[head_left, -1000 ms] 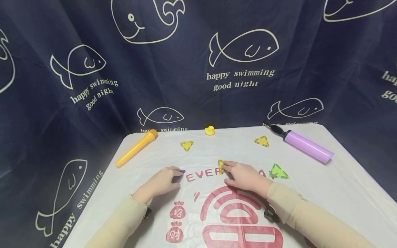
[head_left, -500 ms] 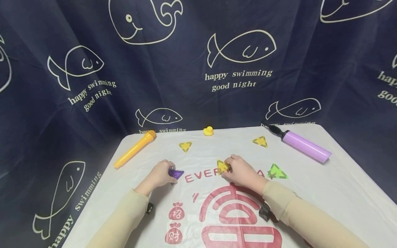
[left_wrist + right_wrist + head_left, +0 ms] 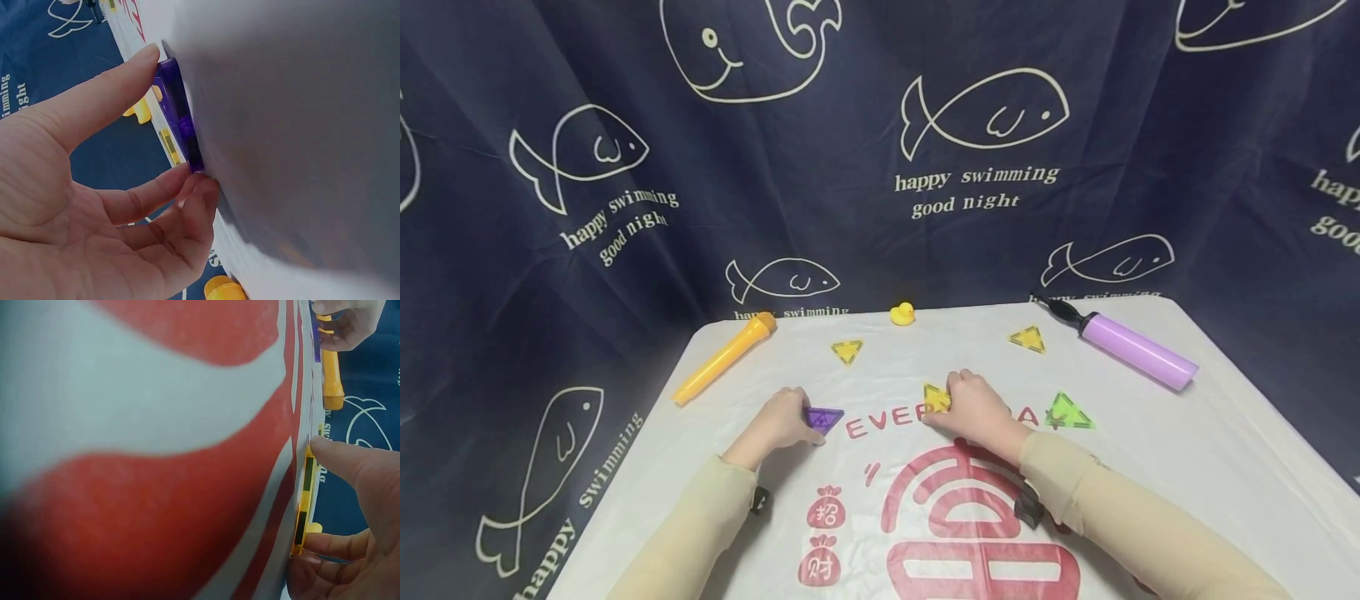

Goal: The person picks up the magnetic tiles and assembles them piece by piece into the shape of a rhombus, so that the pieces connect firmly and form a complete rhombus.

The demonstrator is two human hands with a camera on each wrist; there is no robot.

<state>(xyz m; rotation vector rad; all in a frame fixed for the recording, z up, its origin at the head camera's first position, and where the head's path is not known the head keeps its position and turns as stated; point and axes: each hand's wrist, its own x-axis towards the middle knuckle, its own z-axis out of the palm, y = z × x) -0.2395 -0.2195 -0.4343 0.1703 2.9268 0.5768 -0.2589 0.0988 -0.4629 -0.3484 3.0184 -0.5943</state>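
In the head view my left hand (image 3: 773,423) holds a translucent purple triangular magnetic tile (image 3: 823,419) at its edges, low over the white cloth. The left wrist view shows the thumb at one end of this purple tile (image 3: 180,115) and the fingertips at the other. To the right, my right hand (image 3: 981,408) grips a yellow triangular magnetic tile (image 3: 935,398), partly hidden behind the fingers. Seen from the right wrist, that yellow tile (image 3: 305,503) is between thumb and fingers, its edge close to the cloth. A gap separates the two held tiles.
Two more yellow triangular tiles (image 3: 847,351) lie farther back, and a green triangular tile (image 3: 1070,411) is right of my right hand. A rubber duck (image 3: 904,314) sits at the far edge. An orange microphone-shaped toy (image 3: 725,358) lies left, a purple hand pump (image 3: 1138,350) right.
The left fingers have shifted to the purple tile's edges, uncovering more of it. My right hand has changed its hold on the yellow tile, its fingers moving to the tile's far side.
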